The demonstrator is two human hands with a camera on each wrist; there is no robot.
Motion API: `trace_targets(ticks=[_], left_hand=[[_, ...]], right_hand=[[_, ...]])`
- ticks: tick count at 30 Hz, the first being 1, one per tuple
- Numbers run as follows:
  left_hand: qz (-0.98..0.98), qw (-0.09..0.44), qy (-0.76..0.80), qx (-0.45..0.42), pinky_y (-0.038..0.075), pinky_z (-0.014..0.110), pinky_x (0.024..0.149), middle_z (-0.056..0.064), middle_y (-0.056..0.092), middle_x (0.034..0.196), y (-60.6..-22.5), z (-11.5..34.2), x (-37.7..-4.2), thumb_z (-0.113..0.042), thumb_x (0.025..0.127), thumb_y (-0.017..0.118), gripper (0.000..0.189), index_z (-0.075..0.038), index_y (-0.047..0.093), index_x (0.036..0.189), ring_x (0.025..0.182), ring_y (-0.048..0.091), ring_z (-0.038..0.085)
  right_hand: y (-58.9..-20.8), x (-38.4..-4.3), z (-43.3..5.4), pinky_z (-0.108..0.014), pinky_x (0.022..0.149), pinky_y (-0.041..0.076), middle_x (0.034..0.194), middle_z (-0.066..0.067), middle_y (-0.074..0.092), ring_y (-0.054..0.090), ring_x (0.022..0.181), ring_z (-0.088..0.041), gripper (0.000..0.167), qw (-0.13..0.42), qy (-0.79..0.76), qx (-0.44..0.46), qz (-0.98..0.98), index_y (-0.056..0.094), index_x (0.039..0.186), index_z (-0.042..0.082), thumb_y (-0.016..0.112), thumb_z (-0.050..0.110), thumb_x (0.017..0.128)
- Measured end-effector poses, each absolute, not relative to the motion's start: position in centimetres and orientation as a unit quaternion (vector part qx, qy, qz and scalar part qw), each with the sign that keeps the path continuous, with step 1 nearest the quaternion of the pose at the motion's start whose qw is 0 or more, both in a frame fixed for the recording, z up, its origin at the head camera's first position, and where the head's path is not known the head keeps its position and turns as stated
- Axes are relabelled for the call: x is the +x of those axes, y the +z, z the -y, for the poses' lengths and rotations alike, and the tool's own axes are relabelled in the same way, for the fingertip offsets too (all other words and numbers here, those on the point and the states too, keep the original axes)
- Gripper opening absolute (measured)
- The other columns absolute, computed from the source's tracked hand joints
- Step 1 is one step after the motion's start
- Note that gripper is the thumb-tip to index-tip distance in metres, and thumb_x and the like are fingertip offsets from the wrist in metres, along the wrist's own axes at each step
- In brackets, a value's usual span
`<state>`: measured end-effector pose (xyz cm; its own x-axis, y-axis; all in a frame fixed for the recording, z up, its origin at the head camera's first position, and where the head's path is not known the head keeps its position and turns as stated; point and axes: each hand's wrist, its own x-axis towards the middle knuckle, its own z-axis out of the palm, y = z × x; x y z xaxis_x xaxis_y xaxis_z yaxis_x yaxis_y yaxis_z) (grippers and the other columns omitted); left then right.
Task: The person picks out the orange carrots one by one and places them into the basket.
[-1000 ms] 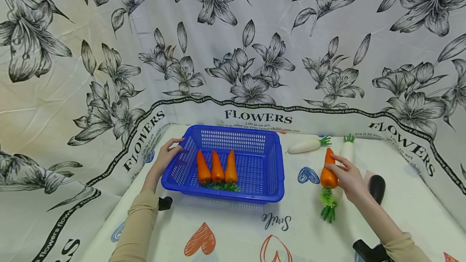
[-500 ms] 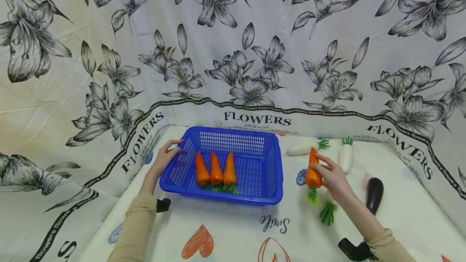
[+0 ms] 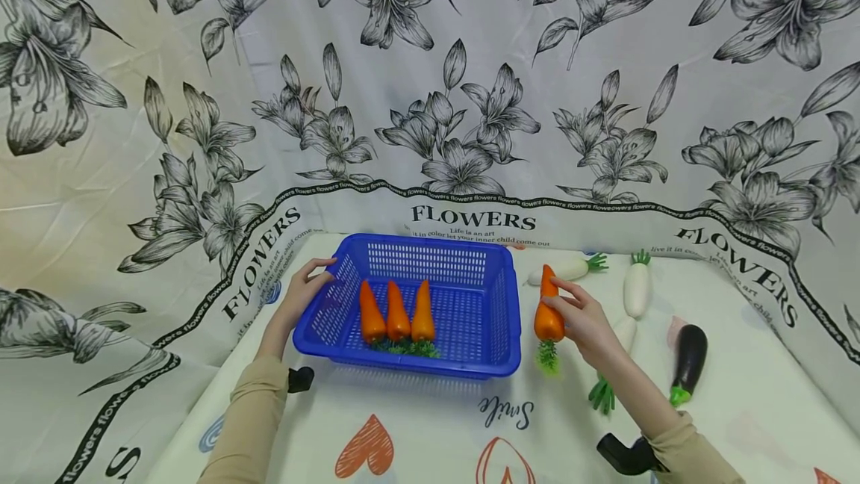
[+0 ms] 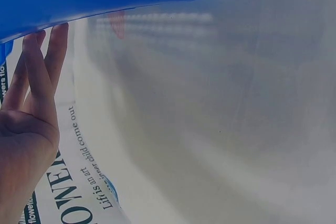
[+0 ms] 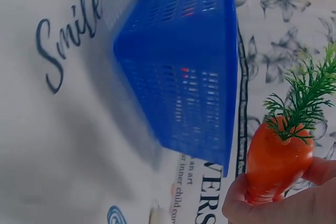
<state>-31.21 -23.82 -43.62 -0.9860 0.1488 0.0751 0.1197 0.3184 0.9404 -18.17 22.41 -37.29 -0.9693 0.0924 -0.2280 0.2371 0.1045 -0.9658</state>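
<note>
A blue plastic basket [image 3: 440, 368] stands on the table with three orange carrots [image 3: 398, 312] lying side by side in it, their green tops towards me. At the basket's left rim is my left hand [image 3: 307, 293]; in the left wrist view its fairly straight fingers [image 4: 39, 72] touch the rim. My right hand [image 3: 583, 320] pinches another carrot [image 3: 549, 316] between thumb and fingers, just right of the basket. This carrot hangs tip up, leafy top down, above the table. The right wrist view shows the carrot [image 5: 278, 163] close up, its tip hidden by the hand.
Right of the basket lie a white radish [image 3: 571, 269], a second radish [image 3: 636, 290] and a third [image 3: 625, 334] partly behind my right forearm. A dark eggplant [image 3: 690, 357] lies farther right. A flower-printed curtain [image 3: 430, 133] hangs behind the table.
My right hand has moved left with the carrot, from above the radishes to near the basket's right side. The left hand and the basket have stayed in place.
</note>
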Motion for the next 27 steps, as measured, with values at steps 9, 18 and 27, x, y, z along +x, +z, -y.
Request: trace_targets(ticks=[9,18,27], left_hand=[[-0.808,0.024,0.583,0.081,0.049,0.024,0.076,0.030,0.049,0.133,-41.4,22.9,-29.6,-0.015,0.098,0.046,0.043,0.001,0.042,0.139,0.101,0.061,0.017],[-0.811,0.020,0.580,0.076,0.049,0.025,0.077,0.029,0.053,0.128,-42.8,23.6,-30.6,-0.019,0.099,0.047,0.043,-0.005,0.044,0.139,0.096,0.060,0.010],[-0.807,0.017,0.585,0.078,0.049,0.024,0.076,0.029,0.050,0.130,-41.9,23.2,-30.1,-0.016,0.098,0.047,0.042,-0.001,0.044,0.137,0.096,0.060,0.009]], right_hand=[[-36.8,-18.9,-20.1,-0.020,0.070,0.047,0.141,-0.022,0.035,0.053,0.097,-0.018,0.056,0.057,-0.675,0.124,-0.725,0.032,0.148,0.013,0.052,0.021,0.096],[-36.9,-19.8,-18.1,-0.033,0.090,0.047,0.142,-0.021,0.035,0.045,0.121,-0.033,0.054,0.055,-0.688,0.114,-0.715,0.033,0.148,0.014,0.051,0.018,0.097],[-37.5,-20.6,-16.6,-0.051,0.105,0.038,0.143,-0.021,0.036,0.044,0.123,-0.036,0.054,0.058,-0.695,0.097,-0.710,0.033,0.147,0.015,0.052,0.017,0.096]])
